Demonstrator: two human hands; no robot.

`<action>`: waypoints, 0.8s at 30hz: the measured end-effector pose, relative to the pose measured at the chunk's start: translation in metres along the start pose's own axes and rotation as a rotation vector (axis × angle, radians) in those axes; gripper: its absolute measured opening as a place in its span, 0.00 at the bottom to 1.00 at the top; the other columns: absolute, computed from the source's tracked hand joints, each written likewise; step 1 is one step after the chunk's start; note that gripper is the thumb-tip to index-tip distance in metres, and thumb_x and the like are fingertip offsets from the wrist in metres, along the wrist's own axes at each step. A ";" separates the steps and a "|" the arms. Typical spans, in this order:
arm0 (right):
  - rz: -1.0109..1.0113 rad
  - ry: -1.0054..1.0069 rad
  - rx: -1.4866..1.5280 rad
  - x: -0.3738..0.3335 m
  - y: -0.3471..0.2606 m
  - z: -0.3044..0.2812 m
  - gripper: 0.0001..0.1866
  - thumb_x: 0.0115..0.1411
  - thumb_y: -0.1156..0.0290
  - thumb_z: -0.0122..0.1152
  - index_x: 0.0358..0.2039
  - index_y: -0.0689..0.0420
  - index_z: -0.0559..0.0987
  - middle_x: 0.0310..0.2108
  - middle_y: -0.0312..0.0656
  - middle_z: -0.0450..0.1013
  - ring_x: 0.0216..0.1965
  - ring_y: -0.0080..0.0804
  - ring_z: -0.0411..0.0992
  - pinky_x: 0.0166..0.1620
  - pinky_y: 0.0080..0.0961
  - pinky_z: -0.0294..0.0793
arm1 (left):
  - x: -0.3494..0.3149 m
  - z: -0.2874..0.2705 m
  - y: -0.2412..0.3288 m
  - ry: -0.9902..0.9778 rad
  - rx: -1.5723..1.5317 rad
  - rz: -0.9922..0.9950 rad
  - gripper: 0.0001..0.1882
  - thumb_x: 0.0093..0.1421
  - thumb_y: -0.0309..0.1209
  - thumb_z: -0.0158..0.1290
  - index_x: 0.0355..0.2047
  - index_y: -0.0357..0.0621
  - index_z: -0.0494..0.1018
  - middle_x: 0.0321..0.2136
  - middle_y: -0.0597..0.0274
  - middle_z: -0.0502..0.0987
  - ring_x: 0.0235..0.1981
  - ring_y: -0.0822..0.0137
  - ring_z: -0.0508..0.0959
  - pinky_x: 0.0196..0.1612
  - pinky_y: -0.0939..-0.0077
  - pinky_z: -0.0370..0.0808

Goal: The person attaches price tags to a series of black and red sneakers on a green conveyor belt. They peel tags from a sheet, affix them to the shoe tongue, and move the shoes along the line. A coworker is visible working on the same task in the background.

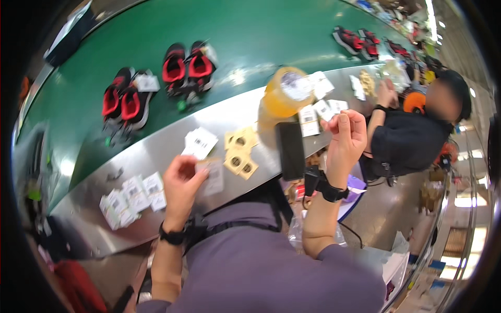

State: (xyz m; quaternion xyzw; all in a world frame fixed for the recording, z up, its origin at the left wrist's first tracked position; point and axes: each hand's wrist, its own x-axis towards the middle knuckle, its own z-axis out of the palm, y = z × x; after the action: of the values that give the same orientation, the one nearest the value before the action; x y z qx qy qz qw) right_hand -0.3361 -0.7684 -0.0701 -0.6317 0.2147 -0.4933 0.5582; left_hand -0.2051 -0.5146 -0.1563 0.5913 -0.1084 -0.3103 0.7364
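My left hand (182,180), over the steel ledge, pinches a pale paper tag (214,180) between thumb and fingers; the tag is blurred. Raised to the right, my right hand (347,135) has thumb and fingertips pressed together, and whatever is in them is too small to make out. White printed tags (201,142) lie just beyond my left hand. Several small yellow square cards (241,156) are scattered between my hands. A dark phone-like slab (290,151) is near my right hand, beside a large roll of yellow tape (276,99).
Red-and-black shoes in pairs rest on the green belt (245,36), one pair (128,99) at left, another (189,68) nearer the middle. More white tags (134,194) lie on the steel ledge (83,208). A co-worker in dark clothes (407,135) stands at right.
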 end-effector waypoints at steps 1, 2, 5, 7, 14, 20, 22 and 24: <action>0.112 -0.073 -0.051 -0.011 0.000 0.004 0.04 0.63 0.75 0.53 0.36 0.62 0.73 0.21 0.35 0.68 0.20 0.20 0.64 0.30 0.21 0.72 | 0.002 0.000 -0.001 0.006 0.000 0.013 0.10 0.52 0.18 0.57 0.34 0.38 0.70 0.29 0.68 0.74 0.30 0.80 0.74 0.34 0.87 0.71; 0.211 -0.138 -0.047 -0.021 0.004 0.009 0.04 0.63 0.75 0.52 0.36 0.61 0.75 0.20 0.34 0.66 0.18 0.16 0.60 0.24 0.16 0.66 | 0.003 -0.001 0.001 0.002 0.017 0.011 0.10 0.52 0.19 0.58 0.34 0.38 0.70 0.29 0.68 0.75 0.30 0.80 0.74 0.34 0.87 0.71; 0.247 -0.374 -0.433 -0.052 0.012 0.037 0.06 0.63 0.74 0.51 0.36 0.62 0.76 0.26 0.33 0.69 0.27 0.19 0.65 0.33 0.16 0.66 | 0.004 0.002 0.005 -0.020 -0.021 0.017 0.09 0.53 0.20 0.59 0.33 0.38 0.71 0.29 0.69 0.75 0.30 0.81 0.74 0.33 0.87 0.71; 0.203 -0.523 -0.413 -0.063 0.019 0.051 0.07 0.62 0.76 0.49 0.36 0.62 0.76 0.27 0.36 0.70 0.29 0.19 0.65 0.34 0.17 0.66 | 0.004 0.001 0.006 -0.039 -0.049 0.011 0.10 0.52 0.20 0.59 0.34 0.39 0.70 0.29 0.68 0.75 0.31 0.80 0.74 0.35 0.86 0.71; 0.220 -0.715 -0.279 -0.086 0.018 0.080 0.14 0.56 0.80 0.53 0.45 0.61 0.70 0.20 0.35 0.69 0.18 0.16 0.63 0.23 0.15 0.62 | 0.004 0.003 0.006 -0.047 -0.047 -0.022 0.11 0.52 0.19 0.58 0.35 0.40 0.70 0.30 0.65 0.76 0.32 0.78 0.76 0.36 0.85 0.73; 0.179 -0.705 -0.274 -0.090 0.026 0.086 0.14 0.53 0.81 0.54 0.42 0.61 0.70 0.16 0.35 0.69 0.15 0.19 0.64 0.20 0.18 0.62 | 0.004 0.011 0.008 -0.039 -0.043 -0.027 0.08 0.52 0.21 0.60 0.32 0.39 0.72 0.27 0.69 0.76 0.28 0.82 0.73 0.30 0.89 0.69; 0.184 -0.708 -0.281 -0.091 0.030 0.086 0.14 0.52 0.81 0.54 0.41 0.61 0.70 0.16 0.36 0.69 0.15 0.20 0.64 0.20 0.19 0.63 | 0.004 0.011 0.007 -0.045 -0.034 -0.031 0.08 0.52 0.22 0.60 0.32 0.39 0.72 0.27 0.69 0.76 0.28 0.82 0.74 0.30 0.88 0.70; 0.189 -0.705 -0.296 -0.091 0.031 0.084 0.13 0.52 0.81 0.53 0.40 0.62 0.70 0.15 0.37 0.69 0.15 0.21 0.65 0.20 0.20 0.64 | 0.004 0.012 0.006 -0.053 -0.033 -0.025 0.08 0.52 0.22 0.60 0.32 0.39 0.72 0.26 0.68 0.76 0.28 0.81 0.74 0.31 0.88 0.70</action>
State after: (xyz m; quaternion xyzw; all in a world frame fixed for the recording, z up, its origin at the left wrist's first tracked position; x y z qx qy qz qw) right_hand -0.2930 -0.6607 -0.1247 -0.8135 0.1358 -0.1560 0.5435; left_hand -0.2065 -0.5253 -0.1483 0.5719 -0.1154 -0.3369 0.7391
